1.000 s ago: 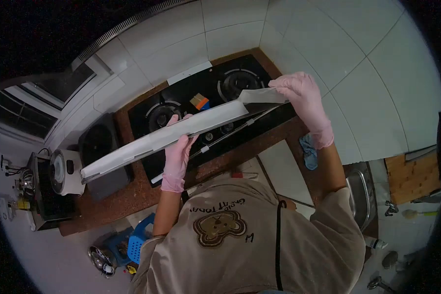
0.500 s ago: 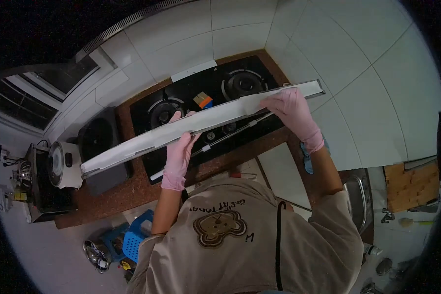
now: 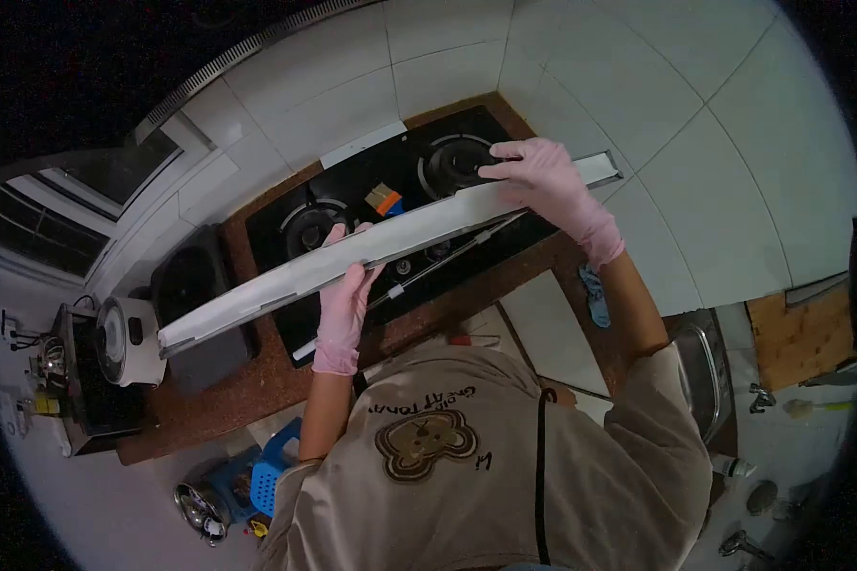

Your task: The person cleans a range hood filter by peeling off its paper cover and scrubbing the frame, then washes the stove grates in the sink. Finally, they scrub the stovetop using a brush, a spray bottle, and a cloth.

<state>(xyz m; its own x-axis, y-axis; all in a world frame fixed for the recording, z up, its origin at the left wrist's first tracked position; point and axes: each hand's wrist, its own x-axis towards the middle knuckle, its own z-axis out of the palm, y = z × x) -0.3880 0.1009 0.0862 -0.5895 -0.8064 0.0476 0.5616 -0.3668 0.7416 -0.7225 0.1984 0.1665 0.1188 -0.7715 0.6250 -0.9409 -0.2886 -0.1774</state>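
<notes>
Both hands, left [image 3: 341, 303] and right [image 3: 540, 178], grip a long white panel [image 3: 390, 238] above the stove [image 3: 390, 214].

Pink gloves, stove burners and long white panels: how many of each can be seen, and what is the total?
Pink gloves: 2, on the left hand and the right hand
Stove burners: 2, left burner and right burner
Long white panel: 1
Total: 5

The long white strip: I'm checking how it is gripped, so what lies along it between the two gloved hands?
The head view shows only the long white strip itself, bare, between left hand and right hand, over the stove.
</notes>
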